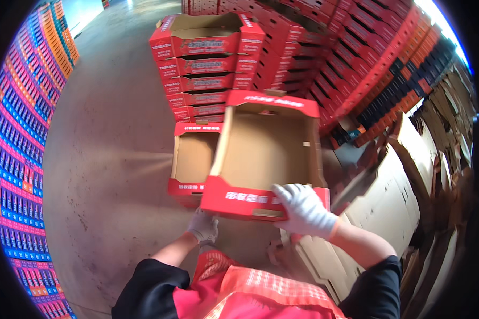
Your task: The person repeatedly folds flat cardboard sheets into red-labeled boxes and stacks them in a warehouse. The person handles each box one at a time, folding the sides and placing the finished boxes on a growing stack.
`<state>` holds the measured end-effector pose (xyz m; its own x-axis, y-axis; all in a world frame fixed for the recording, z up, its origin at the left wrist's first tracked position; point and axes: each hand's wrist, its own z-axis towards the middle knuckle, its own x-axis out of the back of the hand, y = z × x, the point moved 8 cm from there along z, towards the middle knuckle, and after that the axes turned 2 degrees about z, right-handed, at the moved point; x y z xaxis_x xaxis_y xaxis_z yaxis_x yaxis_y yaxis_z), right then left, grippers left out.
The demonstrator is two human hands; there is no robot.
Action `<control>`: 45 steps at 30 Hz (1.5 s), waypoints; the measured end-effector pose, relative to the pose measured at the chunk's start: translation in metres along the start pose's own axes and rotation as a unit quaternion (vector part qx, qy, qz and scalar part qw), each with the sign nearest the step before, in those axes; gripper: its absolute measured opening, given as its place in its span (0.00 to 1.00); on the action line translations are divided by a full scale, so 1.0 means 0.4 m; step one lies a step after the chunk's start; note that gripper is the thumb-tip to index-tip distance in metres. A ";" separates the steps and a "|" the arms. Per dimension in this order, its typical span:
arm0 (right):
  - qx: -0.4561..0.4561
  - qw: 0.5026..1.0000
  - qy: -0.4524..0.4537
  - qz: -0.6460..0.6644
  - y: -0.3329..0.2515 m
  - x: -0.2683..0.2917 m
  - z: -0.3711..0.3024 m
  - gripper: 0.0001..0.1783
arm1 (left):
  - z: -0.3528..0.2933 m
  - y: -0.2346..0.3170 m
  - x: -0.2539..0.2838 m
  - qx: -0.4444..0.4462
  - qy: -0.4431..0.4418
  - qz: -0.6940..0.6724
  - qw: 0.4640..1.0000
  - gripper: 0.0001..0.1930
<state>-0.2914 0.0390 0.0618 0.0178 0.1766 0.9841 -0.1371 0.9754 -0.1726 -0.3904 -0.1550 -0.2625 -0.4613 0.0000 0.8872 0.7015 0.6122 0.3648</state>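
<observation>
A red open-topped cardboard box [269, 143] with a bare brown inside is tilted toward me above the floor. My right hand [306, 210], in a white glove, is closed over its near wall close to the right corner, thumb on the inner side. At the near left corner, my gloved left hand [203, 226] is closed against the lower edge, its fingertips partly hidden under the box. A second red box [194, 157] stands lower down, just to the left, its right part covered by the held one.
Beyond stands a stack of red boxes [206, 66]. More red boxes [346, 58] are piled high at the far right. Flattened brown cardboard [383, 207] leans along my right side. A wall of colourful stacked boxes [21, 159] runs along the left, across the concrete floor [106, 159].
</observation>
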 end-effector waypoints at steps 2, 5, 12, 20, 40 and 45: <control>0.020 0.999 -0.020 0.021 0.004 -0.138 0.161 0.45 | 0.071 -0.070 -0.018 0.000 0.043 -0.023 0.999 0.26; 0.043 0.995 -0.058 0.066 0.001 -0.359 0.353 0.45 | 0.163 -0.161 -0.096 0.007 -0.021 -0.024 0.999 0.24; -0.025 0.990 -0.127 0.056 0.003 -0.689 0.538 0.46 | 0.198 -0.228 -0.081 -0.071 0.043 -0.104 0.991 0.27; -0.087 0.946 -0.308 -0.040 -0.017 -0.836 0.562 0.44 | 0.163 -0.172 -0.005 -0.187 -0.244 -0.036 0.951 0.20; -0.472 0.684 0.505 0.233 0.150 0.034 -0.904 0.06 | 0.144 0.929 0.347 -0.499 0.032 -0.205 0.842 0.39; -0.728 0.495 0.447 -0.157 0.138 0.045 -1.542 0.21 | 0.357 1.211 0.156 -0.200 -0.096 -0.210 0.952 0.58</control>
<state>0.3120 0.1775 0.0443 0.3317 -0.6607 0.6734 0.8599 -0.0818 -0.5038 -0.1572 0.2544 -0.0708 -0.8110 -0.0107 0.5849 0.5657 0.2404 0.7888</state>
